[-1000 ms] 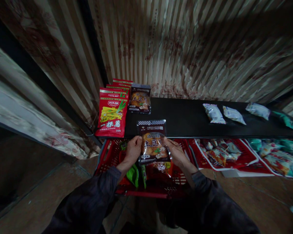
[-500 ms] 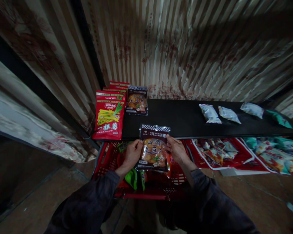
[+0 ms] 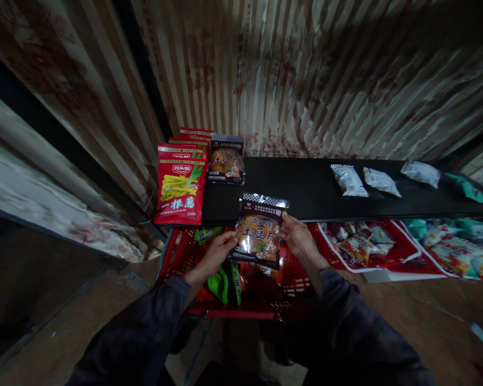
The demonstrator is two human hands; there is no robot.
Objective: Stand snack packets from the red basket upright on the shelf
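Between my two hands is a dark brown bag of potato chips point(image 3: 260, 236), upright with its printed front towards me. My left hand point(image 3: 219, 249) pinches its left edge, while my right hand point(image 3: 300, 236) grips the right edge near the upper corner. The bag hangs over a red shopping basket point(image 3: 245, 312), in front of the black shelf point(image 3: 282, 185). Green packets point(image 3: 219, 284) and reddish ones lie in the basket, partly hidden by the bag and my arms. A matching brown bag point(image 3: 227, 161) stands at the shelf's back left.
Several red snack bags point(image 3: 180, 193) stand in a row at the shelf's left end. Small white packets point(image 3: 349, 180) and a green packet point(image 3: 467, 187) lie further right. Below the shelf are red-lined bins of snacks point(image 3: 362, 244). A dark post point(image 3: 145, 69) rises at left before the striped curtain point(image 3: 306, 80).
The held bag has moved slightly right and up in view, both hands with it. My left hand's fingers have shifted to a pinch at its edge.
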